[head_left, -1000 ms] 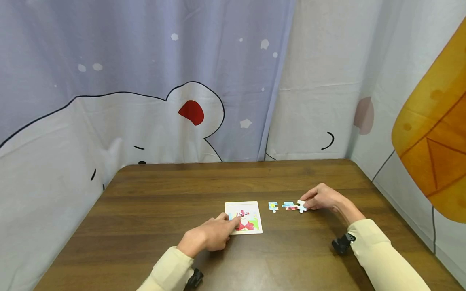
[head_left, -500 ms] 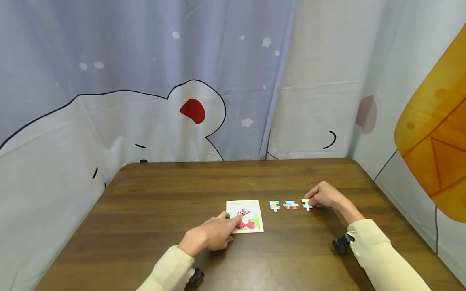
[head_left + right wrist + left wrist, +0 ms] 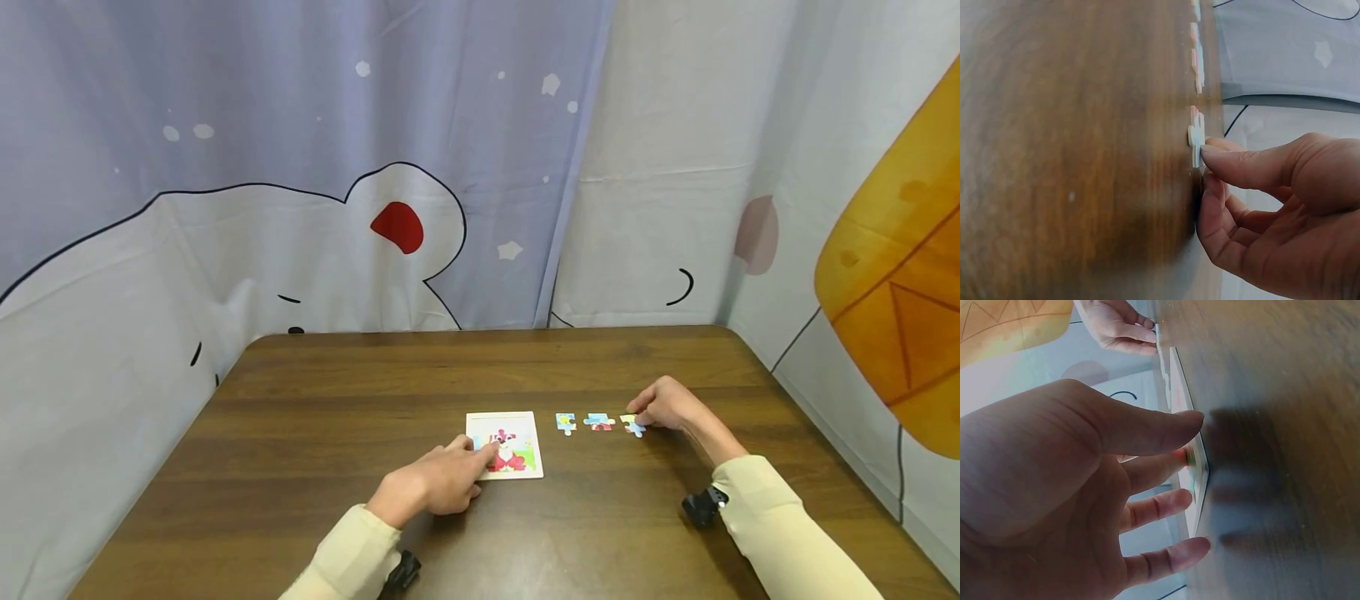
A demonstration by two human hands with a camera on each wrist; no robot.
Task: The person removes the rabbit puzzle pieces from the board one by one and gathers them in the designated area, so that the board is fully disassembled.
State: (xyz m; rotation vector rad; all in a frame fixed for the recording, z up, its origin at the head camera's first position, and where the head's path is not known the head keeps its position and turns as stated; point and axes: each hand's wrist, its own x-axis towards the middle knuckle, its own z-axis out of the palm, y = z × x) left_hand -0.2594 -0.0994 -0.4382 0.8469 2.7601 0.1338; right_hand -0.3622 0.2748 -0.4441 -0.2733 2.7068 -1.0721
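Currently I see the left hand (image 3: 435, 482), fingers extended, touching the jigsaw board (image 3: 517, 422) with its index finger, roughly midway between the side edges of the worktop (image 3: 337, 400). The right hand (image 3: 670, 406) pinches the rightmost jigsaw piece (image 3: 631, 424), nearer the worktop's right edge; the middle piece (image 3: 599, 422) and leftmost piece (image 3: 565, 423) lie between it and the board.

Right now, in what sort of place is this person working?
Probably a curtained-off indoor corner for tabletop activity: a wooden table, cartoon-printed curtains hanging behind it, and jigsaw pieces beside a picture board.
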